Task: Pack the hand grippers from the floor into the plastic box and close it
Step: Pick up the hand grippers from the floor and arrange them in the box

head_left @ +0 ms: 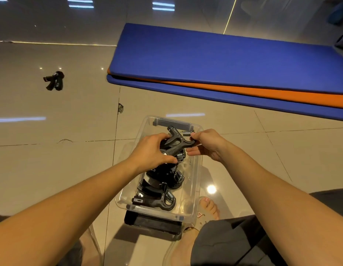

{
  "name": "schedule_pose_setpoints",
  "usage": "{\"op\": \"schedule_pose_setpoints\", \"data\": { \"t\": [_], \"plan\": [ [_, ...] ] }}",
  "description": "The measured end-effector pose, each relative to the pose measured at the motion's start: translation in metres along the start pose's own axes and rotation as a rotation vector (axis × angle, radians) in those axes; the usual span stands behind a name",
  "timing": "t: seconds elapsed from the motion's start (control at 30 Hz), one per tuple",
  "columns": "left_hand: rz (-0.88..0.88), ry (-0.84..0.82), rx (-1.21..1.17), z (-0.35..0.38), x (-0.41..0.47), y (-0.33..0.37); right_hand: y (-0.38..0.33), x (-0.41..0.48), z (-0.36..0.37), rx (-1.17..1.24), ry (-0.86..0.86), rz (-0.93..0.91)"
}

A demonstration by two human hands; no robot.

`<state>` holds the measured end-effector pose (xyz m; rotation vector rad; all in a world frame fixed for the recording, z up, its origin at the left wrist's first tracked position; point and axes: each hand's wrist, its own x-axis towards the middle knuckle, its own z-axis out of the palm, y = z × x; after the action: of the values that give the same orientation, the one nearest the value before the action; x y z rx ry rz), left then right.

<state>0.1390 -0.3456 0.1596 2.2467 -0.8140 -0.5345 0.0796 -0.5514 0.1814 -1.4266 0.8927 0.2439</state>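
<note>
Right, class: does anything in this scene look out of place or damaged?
Yes. Hand grippers lie on the floor, far left of the plastic box, not packed. A floor tile corner beyond the box looks chipped.

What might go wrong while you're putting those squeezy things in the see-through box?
1. The hand gripper held by the left hand and right hand sits high on the pile; if it stays proud of the plastic box rim, the lid may not shut.
2. Fingers are close to its spring and could get pinched.
3. The hand grippers on the floor lie far off and might be forgotten.
</note>
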Motion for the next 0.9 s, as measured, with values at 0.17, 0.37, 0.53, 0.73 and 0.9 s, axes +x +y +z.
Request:
{"op": "schedule_pose_setpoints", "data": {
  "t": [0.17,0.37,0.53,0.73,0.9],
  "plan": [
    [0.018,-0.088,0.038,-0.003,-0.006,-0.02,0.018,0.008,-0.012,-0.335,0.049,-0.083],
    [0.078,-0.377,0.251,0.023,-0.03,-0.045,0.033,0.017,-0.021,-0.745,0.31,-0.258],
    [0.046,-0.467,0.428,0.041,-0.036,-0.05,0.042,0.023,-0.02,-0.794,0.255,-0.252],
    [-0.036,-0.48,0.525,0.059,-0.043,-0.063,0.044,0.029,-0.021,-0.749,0.264,-0.234],
    [-0.029,-0.479,0.673,0.067,-0.044,-0.064,0.044,0.031,-0.021,-0.658,0.259,-0.181]
  ]
}}
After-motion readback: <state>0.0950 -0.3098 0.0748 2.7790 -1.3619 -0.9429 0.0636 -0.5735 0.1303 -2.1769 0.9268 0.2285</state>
